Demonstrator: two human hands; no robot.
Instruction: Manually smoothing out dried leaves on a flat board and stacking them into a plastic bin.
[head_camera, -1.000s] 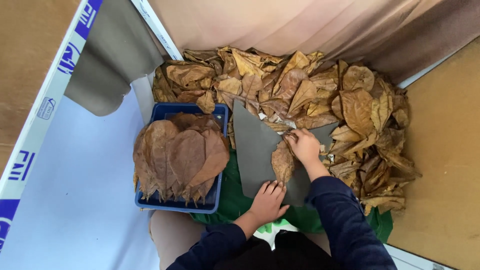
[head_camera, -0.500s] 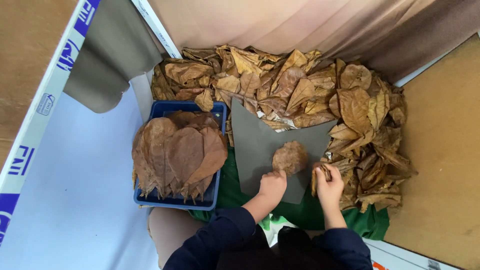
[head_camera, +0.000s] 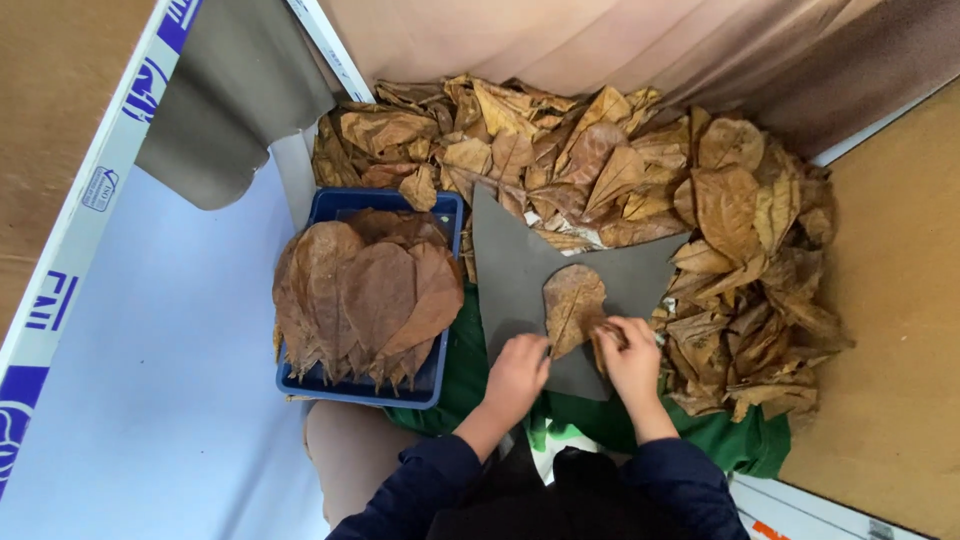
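Inspector: Status of hands?

Me: My left hand (head_camera: 517, 370) presses the dry leaf (head_camera: 573, 308) flat on the grey board (head_camera: 515, 265); my right hand (head_camera: 632, 358) pinches its edge at four o'clock. Risk: brittle leaf may crack under pressure. Blue tray (head_camera: 440, 205) sits at nine o'clock.

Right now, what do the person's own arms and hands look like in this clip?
Both arms wear long dark navy sleeves that end at the wrists. The left hand and the right hand are bare: no gloves, and no rings, watch or bands that the head view shows. The sleeve cuffs are plain, with no visible markings.
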